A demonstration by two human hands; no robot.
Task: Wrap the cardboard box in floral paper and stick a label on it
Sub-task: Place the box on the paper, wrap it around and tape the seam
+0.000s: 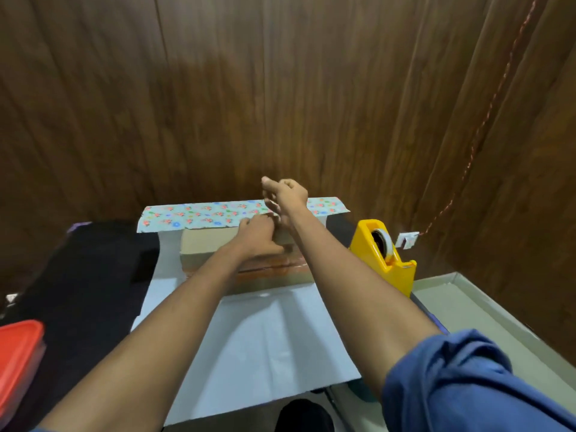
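Observation:
The cardboard box point(205, 244) lies across the middle of the floral paper point(268, 338), whose white underside faces up. The paper's far flap point(199, 216) is folded over the box's back edge, floral side showing. My left hand point(258, 233) sits on top of the box with curled fingers, holding the flap's edge down. My right hand point(288, 193) hovers just above and behind it. Its fingers are curled and pinch what looks like a short strip of clear tape point(271, 204) hanging toward the flap. No label is in view.
A yellow tape dispenser point(385, 255) stands right of the box. A red-lidded container point(18, 347) sits at the left edge on a dark mat point(87, 275). A shallow pale tray point(461, 307) lies at the right. A wooden wall point(280, 104) rises close behind the box.

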